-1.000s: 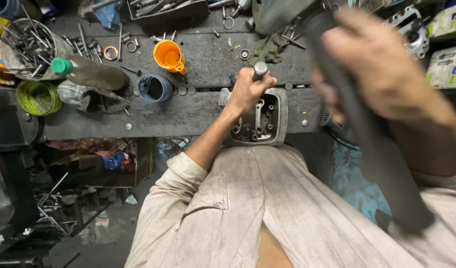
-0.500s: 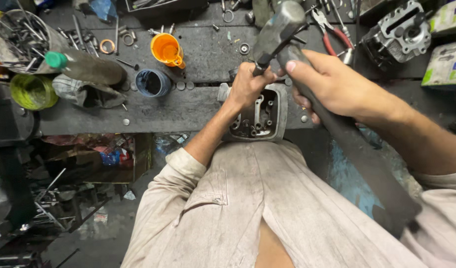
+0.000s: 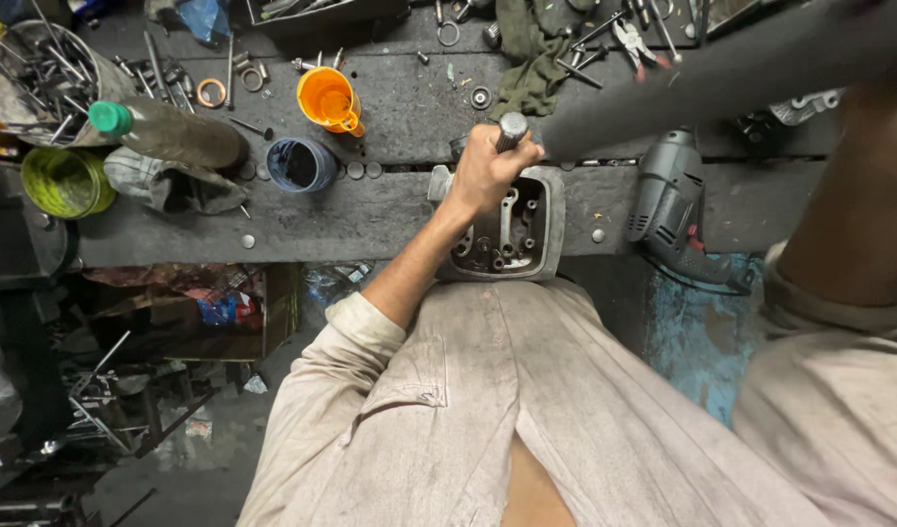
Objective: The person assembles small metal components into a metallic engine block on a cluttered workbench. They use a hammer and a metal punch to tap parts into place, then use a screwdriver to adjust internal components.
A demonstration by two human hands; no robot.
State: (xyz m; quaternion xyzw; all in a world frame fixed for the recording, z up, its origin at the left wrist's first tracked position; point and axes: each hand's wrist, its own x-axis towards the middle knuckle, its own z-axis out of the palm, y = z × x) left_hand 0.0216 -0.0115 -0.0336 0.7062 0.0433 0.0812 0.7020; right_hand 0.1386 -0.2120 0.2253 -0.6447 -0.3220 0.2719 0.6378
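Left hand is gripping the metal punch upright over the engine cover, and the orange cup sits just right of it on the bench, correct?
Not quite. The head view shows the orange cup left of the left hand, which does grip the metal punch upright over the engine cover.

We see dim, even light from overhead, brightest on the pale shirt (image 3: 507, 410) at six o'clock. The desk (image 3: 370, 210) is dark yet sharp, with soft shadows. At two o'clock a long grey tool (image 3: 722, 78) smears with motion blur. Corners at seven and eight o'clock sink into shadow; wide-angle distortion bends the edges.
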